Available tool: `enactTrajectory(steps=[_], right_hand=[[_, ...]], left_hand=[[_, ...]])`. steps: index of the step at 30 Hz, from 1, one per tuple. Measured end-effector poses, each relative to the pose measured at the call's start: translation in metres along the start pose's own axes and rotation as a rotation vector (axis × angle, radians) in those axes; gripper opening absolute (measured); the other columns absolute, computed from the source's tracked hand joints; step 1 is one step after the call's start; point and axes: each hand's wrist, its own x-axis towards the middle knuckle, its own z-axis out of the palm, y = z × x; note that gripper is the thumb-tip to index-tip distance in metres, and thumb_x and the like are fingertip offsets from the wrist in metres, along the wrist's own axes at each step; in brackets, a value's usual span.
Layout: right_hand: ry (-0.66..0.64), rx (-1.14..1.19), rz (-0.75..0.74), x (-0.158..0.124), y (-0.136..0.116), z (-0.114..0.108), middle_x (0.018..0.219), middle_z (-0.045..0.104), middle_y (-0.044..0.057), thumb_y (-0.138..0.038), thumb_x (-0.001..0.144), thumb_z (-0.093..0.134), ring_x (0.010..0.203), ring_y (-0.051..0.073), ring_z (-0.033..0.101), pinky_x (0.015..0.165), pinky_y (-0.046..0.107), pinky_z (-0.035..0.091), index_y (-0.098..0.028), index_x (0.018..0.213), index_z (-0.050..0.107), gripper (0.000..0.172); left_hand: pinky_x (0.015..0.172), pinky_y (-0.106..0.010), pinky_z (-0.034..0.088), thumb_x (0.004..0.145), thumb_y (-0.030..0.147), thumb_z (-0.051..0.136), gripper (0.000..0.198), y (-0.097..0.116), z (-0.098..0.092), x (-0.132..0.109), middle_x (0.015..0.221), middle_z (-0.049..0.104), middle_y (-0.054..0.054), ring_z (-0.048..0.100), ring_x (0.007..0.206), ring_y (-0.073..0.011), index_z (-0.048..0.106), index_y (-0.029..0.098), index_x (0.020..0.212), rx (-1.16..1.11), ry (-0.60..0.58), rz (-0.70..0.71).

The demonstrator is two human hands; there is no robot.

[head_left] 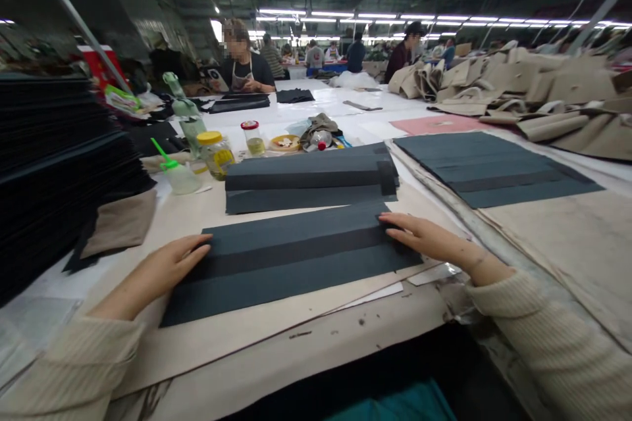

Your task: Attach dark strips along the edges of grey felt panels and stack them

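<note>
A matt, smooth dark grey sheet [291,263] is seen on pale, stained paper [237,335], beside a glossy plastic bottle [180,177] and ribbed knit sleeves [557,342].

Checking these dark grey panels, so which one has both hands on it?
The nearest panel, left hand on its left end, right hand on its right; the stack behind and the right-side panel lie untouched.

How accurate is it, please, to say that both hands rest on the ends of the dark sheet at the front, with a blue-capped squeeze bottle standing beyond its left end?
Not quite: the head view shows that the squeeze bottle has a green cap, not a blue one. The rest holds: the left hand and the right hand rest on the ends of the dark sheet, and the bottle stands beyond its left end.
</note>
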Motion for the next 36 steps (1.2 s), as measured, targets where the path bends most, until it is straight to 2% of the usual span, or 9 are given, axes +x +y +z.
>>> enactTrajectory(steps=[3, 5, 7, 10, 17, 23, 27, 30, 36], right_hand=[[0.106, 0.002, 0.068, 0.014, 0.012, -0.011, 0.114, 0.058, 0.007, -0.039, 0.086, 0.037, 0.106, 0.021, 0.052, 0.095, 0.036, 0.04, -0.019, 0.114, 0.056, 0.04], [0.12, -0.013, 0.108, 0.025, 0.02, -0.013, 0.104, 0.061, 0.008, -0.036, 0.084, 0.04, 0.093, 0.02, 0.057, 0.085, 0.033, 0.045, -0.018, 0.108, 0.059, 0.036], [0.091, -0.027, 0.138, 0.038, 0.028, -0.01, 0.098, 0.061, 0.009, -0.034, 0.081, 0.045, 0.083, 0.018, 0.058, 0.079, 0.03, 0.046, -0.015, 0.104, 0.06, 0.033], [0.014, -0.073, 0.153, 0.054, 0.037, -0.004, 0.095, 0.059, 0.01, -0.033, 0.077, 0.052, 0.08, 0.017, 0.057, 0.076, 0.028, 0.046, -0.013, 0.099, 0.062, 0.031], [-0.155, -0.212, 0.138, 0.076, 0.037, -0.012, 0.092, 0.057, 0.01, -0.031, 0.071, 0.059, 0.08, 0.019, 0.055, 0.072, 0.027, 0.043, -0.013, 0.088, 0.062, 0.024], [-0.151, -0.304, 0.097, 0.075, 0.031, -0.013, 0.085, 0.058, 0.006, -0.026, 0.07, 0.058, 0.079, 0.018, 0.055, 0.069, 0.026, 0.041, -0.016, 0.079, 0.057, 0.014], [-0.07, -0.28, 0.133, 0.07, 0.029, -0.009, 0.084, 0.061, 0.005, -0.027, 0.07, 0.057, 0.076, 0.017, 0.057, 0.065, 0.025, 0.041, -0.018, 0.09, 0.055, 0.022], [-0.042, -0.253, 0.142, 0.068, 0.029, -0.006, 0.084, 0.062, 0.005, -0.027, 0.07, 0.056, 0.074, 0.017, 0.057, 0.064, 0.026, 0.041, -0.019, 0.095, 0.055, 0.026], [-0.048, -0.134, 0.04, 0.064, 0.036, -0.003, 0.079, 0.061, 0.005, -0.027, 0.071, 0.051, 0.074, 0.018, 0.056, 0.068, 0.028, 0.043, -0.018, 0.078, 0.058, 0.013]], left_hand=[[0.088, -0.034, 0.041, 0.072, 0.049, 0.053, 0.039, -0.007, -0.002, 0.014, 0.099, 0.065, -0.004, 0.057, 0.093, -0.0233, 0.062, 0.02, 0.097, 0.125, -0.03, 0.014], [0.087, -0.032, 0.042, 0.073, 0.048, 0.051, 0.037, -0.015, 0.003, 0.019, 0.097, 0.063, -0.003, 0.057, 0.091, -0.0219, 0.062, 0.021, 0.095, 0.149, -0.012, 0.036], [0.09, -0.033, 0.039, 0.073, 0.048, 0.052, 0.035, -0.025, 0.008, 0.021, 0.097, 0.062, -0.004, 0.055, 0.094, -0.0221, 0.062, 0.021, 0.093, 0.149, -0.022, 0.073], [0.093, -0.033, 0.036, 0.073, 0.05, 0.052, 0.036, -0.036, 0.012, 0.019, 0.099, 0.061, -0.004, 0.054, 0.097, -0.0223, 0.062, 0.023, 0.094, 0.139, -0.04, 0.096], [0.083, -0.03, 0.041, 0.07, 0.053, 0.054, 0.038, -0.035, 0.006, 0.019, 0.094, 0.059, -0.004, 0.054, 0.09, -0.0217, 0.063, 0.021, 0.089, 0.145, -0.04, 0.052], [0.078, -0.034, 0.041, 0.069, 0.052, 0.05, 0.036, -0.035, 0.008, 0.026, 0.086, 0.057, -0.006, 0.051, 0.087, -0.0238, 0.058, 0.019, 0.077, 0.2, -0.059, 0.107], [0.076, -0.035, 0.041, 0.068, 0.048, 0.049, 0.029, -0.03, 0.01, 0.024, 0.082, 0.056, -0.006, 0.052, 0.083, -0.0234, 0.054, 0.019, 0.073, 0.233, -0.019, 0.146], [0.078, -0.035, 0.042, 0.07, 0.044, 0.048, 0.027, -0.028, 0.011, 0.02, 0.084, 0.058, -0.005, 0.053, 0.083, -0.0229, 0.053, 0.02, 0.079, 0.272, 0.001, 0.139], [0.09, -0.037, 0.037, 0.074, 0.042, 0.049, 0.032, -0.031, 0.012, 0.015, 0.099, 0.057, -0.007, 0.05, 0.097, -0.0231, 0.057, 0.019, 0.095, 0.272, 0.034, 0.175]])
